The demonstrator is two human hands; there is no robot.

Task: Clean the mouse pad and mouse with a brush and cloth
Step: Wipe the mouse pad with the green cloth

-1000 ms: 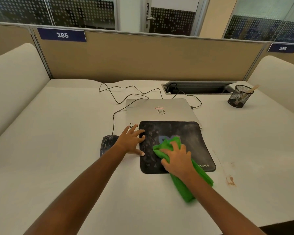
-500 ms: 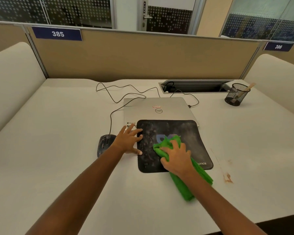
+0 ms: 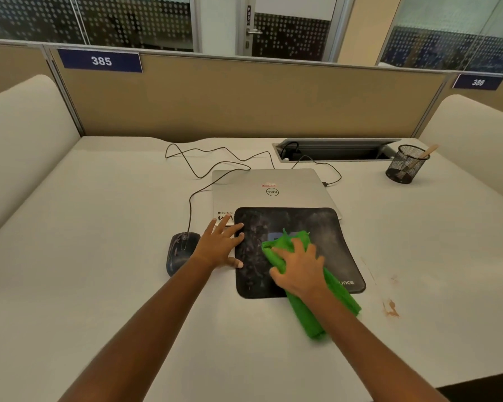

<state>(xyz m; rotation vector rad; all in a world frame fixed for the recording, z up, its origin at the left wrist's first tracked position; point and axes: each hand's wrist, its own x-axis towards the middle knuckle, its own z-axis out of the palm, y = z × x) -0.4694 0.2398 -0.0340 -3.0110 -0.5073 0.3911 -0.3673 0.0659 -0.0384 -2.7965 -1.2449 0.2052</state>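
A dusty black mouse pad lies on the white desk, its far edge overlapping a closed silver laptop. My right hand presses a bunched green cloth flat onto the middle of the pad with fingers spread. The cloth's tail trails off the pad's near edge onto the desk. My left hand lies flat with spread fingers on the pad's left edge. A dark wired mouse sits just left of that hand, partly hidden by my wrist.
A black mesh pen holder with a wooden handle sticking out stands at the far right. A cable tray opens behind the laptop. The mouse cable loops across the desk. An orange stain marks the desk right of the pad.
The view shifts slightly. My right hand and the cloth move only a little on the pad; my left hand stays on the pad's left edge.
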